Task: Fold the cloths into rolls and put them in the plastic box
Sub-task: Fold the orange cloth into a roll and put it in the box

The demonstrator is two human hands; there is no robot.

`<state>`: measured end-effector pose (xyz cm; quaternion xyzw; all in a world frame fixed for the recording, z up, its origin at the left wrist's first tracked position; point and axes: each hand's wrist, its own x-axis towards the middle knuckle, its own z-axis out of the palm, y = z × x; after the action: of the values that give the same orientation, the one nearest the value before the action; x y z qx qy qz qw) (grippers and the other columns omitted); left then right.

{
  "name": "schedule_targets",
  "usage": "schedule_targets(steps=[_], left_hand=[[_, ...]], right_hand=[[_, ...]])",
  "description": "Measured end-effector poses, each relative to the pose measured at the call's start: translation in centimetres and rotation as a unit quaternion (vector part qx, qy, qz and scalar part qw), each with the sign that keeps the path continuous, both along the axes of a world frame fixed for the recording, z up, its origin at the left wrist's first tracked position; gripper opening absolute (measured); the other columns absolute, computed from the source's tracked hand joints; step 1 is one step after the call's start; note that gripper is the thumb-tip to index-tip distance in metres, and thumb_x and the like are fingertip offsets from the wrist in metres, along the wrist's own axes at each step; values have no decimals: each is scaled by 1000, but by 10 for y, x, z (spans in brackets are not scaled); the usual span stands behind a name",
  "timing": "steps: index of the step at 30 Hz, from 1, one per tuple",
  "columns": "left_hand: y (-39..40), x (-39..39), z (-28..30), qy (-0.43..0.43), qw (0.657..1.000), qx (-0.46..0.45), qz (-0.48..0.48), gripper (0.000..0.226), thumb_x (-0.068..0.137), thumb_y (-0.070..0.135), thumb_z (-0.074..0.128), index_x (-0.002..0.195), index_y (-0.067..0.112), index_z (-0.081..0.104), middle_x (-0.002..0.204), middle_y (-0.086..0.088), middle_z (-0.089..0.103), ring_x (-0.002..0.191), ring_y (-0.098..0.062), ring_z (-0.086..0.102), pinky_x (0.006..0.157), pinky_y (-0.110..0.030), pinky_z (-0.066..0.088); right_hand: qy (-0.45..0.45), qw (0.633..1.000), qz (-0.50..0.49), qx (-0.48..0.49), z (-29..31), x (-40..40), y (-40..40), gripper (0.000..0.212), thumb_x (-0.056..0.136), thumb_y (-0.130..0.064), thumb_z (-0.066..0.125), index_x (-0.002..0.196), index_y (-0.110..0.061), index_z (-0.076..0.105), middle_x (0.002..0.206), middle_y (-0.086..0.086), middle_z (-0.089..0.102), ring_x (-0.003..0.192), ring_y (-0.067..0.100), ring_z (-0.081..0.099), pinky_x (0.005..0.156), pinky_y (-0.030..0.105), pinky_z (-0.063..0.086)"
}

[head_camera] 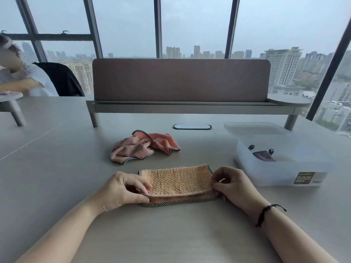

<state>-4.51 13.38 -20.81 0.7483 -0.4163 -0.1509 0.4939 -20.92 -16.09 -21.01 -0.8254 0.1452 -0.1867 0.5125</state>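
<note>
An orange cloth [178, 182] with a checked border lies folded into a long strip on the table in front of me. My left hand [125, 188] pinches its left end and my right hand [232, 184] pinches its right end. Behind it lies a crumpled pink cloth [140, 147]. At the right stands a translucent plastic box [281, 171], open at the top, with a dark rolled cloth [264, 155] inside.
The box's lid [254, 128] lies flat behind the box. A raised shelf with a brown divider panel [180, 80] crosses the back of the table, and a cable port [192, 126] sits below it. Another person [20, 76] sits at far left.
</note>
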Motion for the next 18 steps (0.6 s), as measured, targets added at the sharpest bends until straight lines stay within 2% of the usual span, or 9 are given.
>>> schedule_targets(steps=[4, 9, 13, 18], left_hand=[[-1, 0, 0, -19, 999, 23, -14, 28, 54, 39, 91, 73, 21, 82, 97, 7, 77, 96, -9, 71, 87, -17, 51], [-1, 0, 0, -26, 999, 33, -19, 36, 52, 53, 90, 75, 26, 82, 99, 11, 76, 100, -7, 70, 91, -14, 49], [0, 1, 1, -34, 999, 36, -16, 26, 55, 42, 89, 75, 27, 83, 100, 13, 76, 102, -5, 69, 94, -16, 48], [0, 4, -2, -41, 998, 39, -6, 38, 52, 59, 87, 73, 27, 82, 104, 16, 74, 104, -3, 67, 91, -13, 47]], right_hand=[[12, 1000, -6, -25, 2, -1, -2, 20, 77, 6, 65, 74, -14, 68, 70, 8, 70, 41, 12, 48, 42, 22, 41], [8, 1000, -3, -10, 6, -5, -5, 24, 75, 8, 64, 69, -15, 67, 50, -6, 56, 42, 10, 41, 44, 20, 34], [26, 999, 17, -22, 7, -7, -7, 24, 72, 6, 67, 68, -17, 67, 51, -4, 53, 48, 10, 39, 47, 21, 31], [46, 994, 42, -87, 12, -10, -3, 21, 71, 1, 72, 67, -19, 67, 51, -10, 54, 45, 4, 41, 48, 19, 36]])
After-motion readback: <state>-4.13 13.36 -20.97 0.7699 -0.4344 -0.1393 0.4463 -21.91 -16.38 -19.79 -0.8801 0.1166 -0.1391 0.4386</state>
